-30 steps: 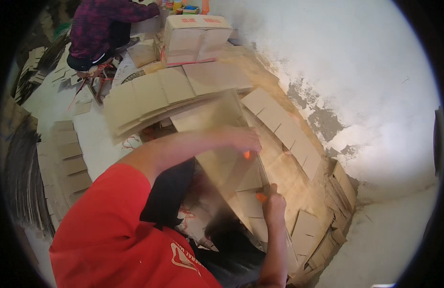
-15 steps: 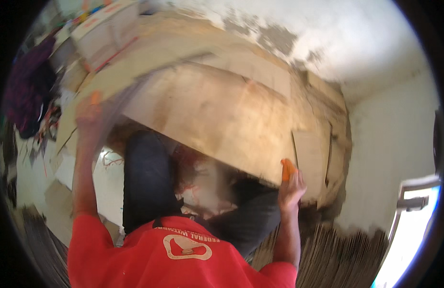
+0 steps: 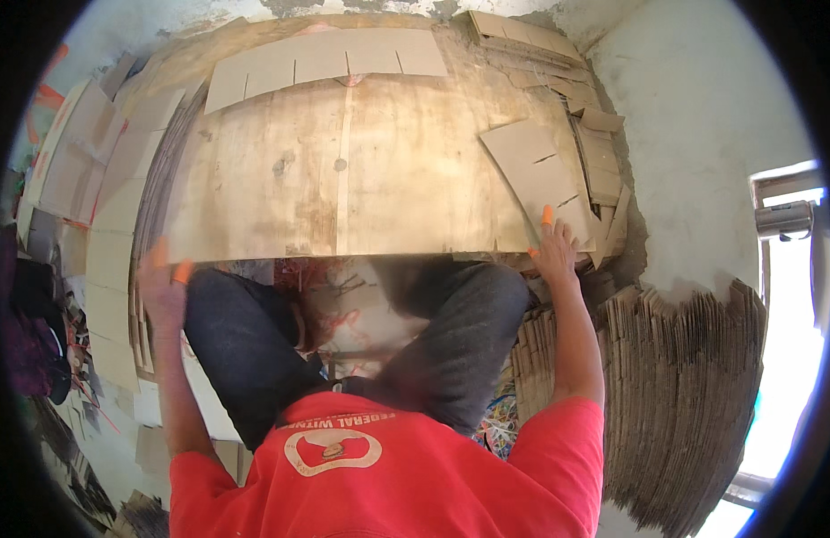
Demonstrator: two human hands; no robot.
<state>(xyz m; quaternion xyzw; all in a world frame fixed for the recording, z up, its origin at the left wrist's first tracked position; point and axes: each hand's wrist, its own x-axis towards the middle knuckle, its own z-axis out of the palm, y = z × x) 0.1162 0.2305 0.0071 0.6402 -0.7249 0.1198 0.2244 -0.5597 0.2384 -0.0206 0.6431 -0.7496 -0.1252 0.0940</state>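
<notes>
At the tabletop's [image 3: 415, 193] near corners, your right hand [image 3: 553, 251] held its fingers apart beside a slotted cardboard strip [image 3: 528, 161], while your blurred left hand's [image 3: 162, 291] grip I couldn't tell.

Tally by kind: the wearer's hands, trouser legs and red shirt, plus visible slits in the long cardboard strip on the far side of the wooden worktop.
Hands: 2 (left hand, right hand)
Dark trouser legs: 2
Red shirt: 1
Slits in the cardboard strip: 4
Total: 9

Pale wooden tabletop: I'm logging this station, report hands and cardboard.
Left hand blurred beside stacked tan cardboard sheets, contact unclear. Right hand spread, at near end of slotted tan cardboard piece. Long slotted tan cardboard strip, far side of tabletop.
</notes>
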